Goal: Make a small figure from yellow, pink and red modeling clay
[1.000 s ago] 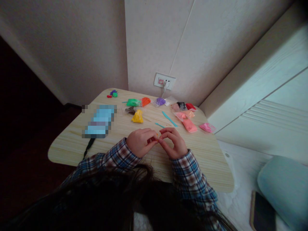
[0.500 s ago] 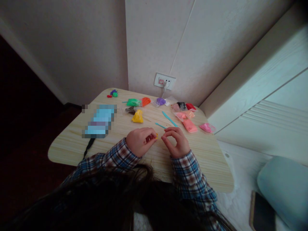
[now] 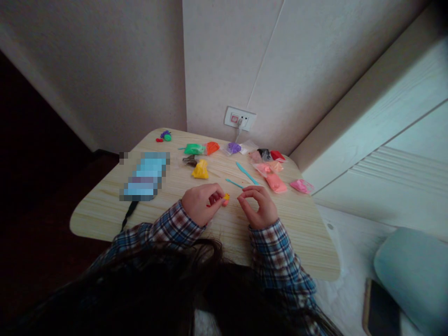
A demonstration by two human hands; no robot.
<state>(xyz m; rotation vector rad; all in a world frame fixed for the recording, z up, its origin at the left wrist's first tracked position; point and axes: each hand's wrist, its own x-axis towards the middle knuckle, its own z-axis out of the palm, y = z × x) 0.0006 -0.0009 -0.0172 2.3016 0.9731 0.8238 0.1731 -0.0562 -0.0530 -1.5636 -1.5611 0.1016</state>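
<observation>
Between the thumb and fingertips of my left hand (image 3: 202,201) is a small clay figure (image 3: 227,197), yellow on top with pink-orange below. A bit of red shows under its curled fingers. Just to the right, my right hand (image 3: 262,206) has thumb and forefinger pinched together, apart from the figure; whatever they hold is too small to make out. Two blue modelling tools, a short one (image 3: 234,183) and a longer one (image 3: 247,173), lie beyond my hands. A yellow clay packet (image 3: 200,170) sits past my left hand.
On the wooden table (image 3: 301,247) lie green (image 3: 194,149), orange (image 3: 212,148), purple (image 3: 234,148), coral (image 3: 276,183) and pink (image 3: 301,186) clay packets. A blurred-out phone-like device (image 3: 146,176) is at left. Small clay pieces (image 3: 167,137) rest in the far left corner.
My left hand has turned slightly, so more of the yellow and pink figure shows. My right hand has shifted a little to the right, away from it.
</observation>
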